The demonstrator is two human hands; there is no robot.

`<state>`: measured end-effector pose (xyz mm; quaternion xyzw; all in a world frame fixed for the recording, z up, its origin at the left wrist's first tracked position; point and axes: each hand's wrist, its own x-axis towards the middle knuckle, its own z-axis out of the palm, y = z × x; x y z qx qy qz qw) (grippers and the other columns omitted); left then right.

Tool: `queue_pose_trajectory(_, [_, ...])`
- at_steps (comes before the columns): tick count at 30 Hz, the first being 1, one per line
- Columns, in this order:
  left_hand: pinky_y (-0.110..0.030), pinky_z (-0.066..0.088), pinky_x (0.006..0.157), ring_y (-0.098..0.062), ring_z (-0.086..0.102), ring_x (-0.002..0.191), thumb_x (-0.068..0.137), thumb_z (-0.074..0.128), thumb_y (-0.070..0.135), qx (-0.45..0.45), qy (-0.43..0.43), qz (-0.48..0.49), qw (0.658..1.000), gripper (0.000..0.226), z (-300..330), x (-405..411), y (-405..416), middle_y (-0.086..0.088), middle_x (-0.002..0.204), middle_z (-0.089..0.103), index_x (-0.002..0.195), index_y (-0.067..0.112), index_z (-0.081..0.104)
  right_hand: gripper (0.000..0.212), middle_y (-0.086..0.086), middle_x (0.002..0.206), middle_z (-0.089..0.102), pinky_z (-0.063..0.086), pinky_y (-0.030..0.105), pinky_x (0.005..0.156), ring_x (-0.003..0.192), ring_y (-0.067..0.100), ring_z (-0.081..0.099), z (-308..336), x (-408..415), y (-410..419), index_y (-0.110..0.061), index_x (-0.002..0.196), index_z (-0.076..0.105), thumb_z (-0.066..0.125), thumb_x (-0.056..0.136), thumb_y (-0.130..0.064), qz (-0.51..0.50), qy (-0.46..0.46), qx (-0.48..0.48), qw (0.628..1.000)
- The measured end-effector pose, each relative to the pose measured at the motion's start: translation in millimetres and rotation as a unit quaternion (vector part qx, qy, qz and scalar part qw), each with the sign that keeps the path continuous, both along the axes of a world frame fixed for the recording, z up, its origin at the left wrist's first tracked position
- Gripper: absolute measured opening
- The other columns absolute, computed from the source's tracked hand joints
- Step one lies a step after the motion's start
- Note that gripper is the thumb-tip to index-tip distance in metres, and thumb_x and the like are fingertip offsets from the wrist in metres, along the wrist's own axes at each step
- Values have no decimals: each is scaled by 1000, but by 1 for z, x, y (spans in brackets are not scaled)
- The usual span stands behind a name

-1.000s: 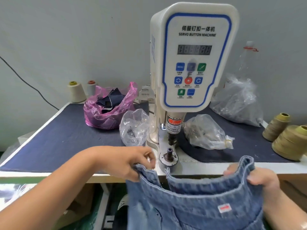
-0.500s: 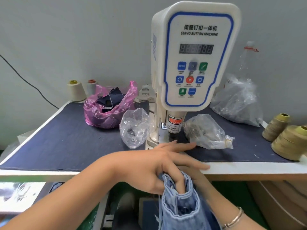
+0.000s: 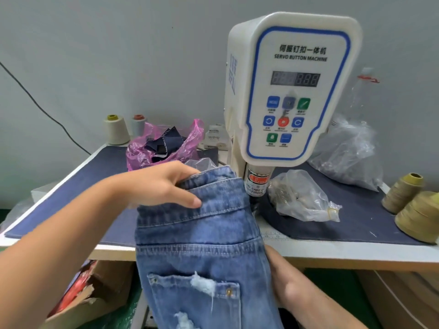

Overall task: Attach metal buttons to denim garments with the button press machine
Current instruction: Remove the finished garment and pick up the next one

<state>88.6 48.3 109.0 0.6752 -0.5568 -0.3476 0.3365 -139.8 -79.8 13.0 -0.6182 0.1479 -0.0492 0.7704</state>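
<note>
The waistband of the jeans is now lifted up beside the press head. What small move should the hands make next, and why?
Probably lower and slide the waistband rightward under the press head. The left hand holds the band's top edge raised and left of the head, the right hand supports the jeans from below the table edge, and the lower die is hidden by denim, so no seating shows.

Faded blue jeans [image 3: 204,257] with white frays; white machine [image 3: 292,91] with blue trim; pink bag [image 3: 140,154]; navy surface [image 3: 71,186]; olive thread cones [image 3: 415,210].
</note>
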Motion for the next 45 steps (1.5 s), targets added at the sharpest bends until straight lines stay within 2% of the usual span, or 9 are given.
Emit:
queue_pose_trajectory(6, [-34,51,88,-20,65,95,69,73,21,-25,15,80,996,43,-9,25,0,-1,105,70,109,32,61,65,2,113,71,53,24,81,106,16,66,4,21,15,-27,122,60,52,65,2,66,-18,63,996])
queue_pose_trajectory(17, [-26,50,90,-12,63,112,75,72,33,-148,87,232,957,36,-44,79,63,5,119,68,110,32,66,16,1,67,72,52,17,57,61,9,69,44,92,55,-13,63,77,63,60,-4,85,-65,152,983])
queue_pose_trajectory(23, [-31,58,76,-18,66,109,42,81,73,-29,363,255,896,74,-71,92,121,3,117,70,106,36,73,24,5,67,71,54,20,61,60,15,68,52,141,65,-8,66,76,57,58,-18,63,-105,240,963])
queue_pose_trajectory(27, [-35,58,65,-27,73,83,32,93,51,-72,418,305,853,68,-78,93,133,-9,95,75,90,18,79,29,4,53,65,49,16,50,48,13,62,50,179,72,-8,50,70,47,68,-9,49,-102,249,962])
queue_pose_trajectory(31, [-30,58,56,-21,73,68,72,66,36,-186,362,382,829,28,-48,115,131,-6,85,76,88,16,79,29,10,81,69,54,26,70,75,23,64,49,223,73,1,96,70,51,78,-9,57,-70,199,976])
queue_pose_trajectory(34, [-31,58,60,-20,72,65,90,58,36,-157,219,511,816,28,-40,149,130,-10,92,75,100,15,73,71,6,136,53,46,41,100,114,23,56,34,253,69,-18,151,20,56,90,-12,27,-51,95,994])
queue_pose_trajectory(38, [-43,32,112,-27,47,129,92,55,47,52,150,552,818,60,-78,178,138,-9,146,44,141,14,44,100,-8,149,36,45,47,101,125,21,48,-3,252,71,-40,149,-8,67,84,-41,138,119,-165,969])
queue_pose_trajectory(41, [-39,44,90,-34,59,102,88,62,14,204,136,523,817,42,-114,181,148,-25,120,57,126,2,49,102,2,151,26,46,43,100,127,29,45,-29,243,77,-39,150,-6,69,82,-37,165,152,-321,920])
queue_pose_trajectory(45, [-34,47,84,-29,61,98,84,61,-10,106,35,553,826,47,-110,192,149,-15,114,64,128,3,53,82,2,142,31,57,43,81,114,33,52,-36,249,86,-38,151,11,55,90,-6,153,81,-290,941])
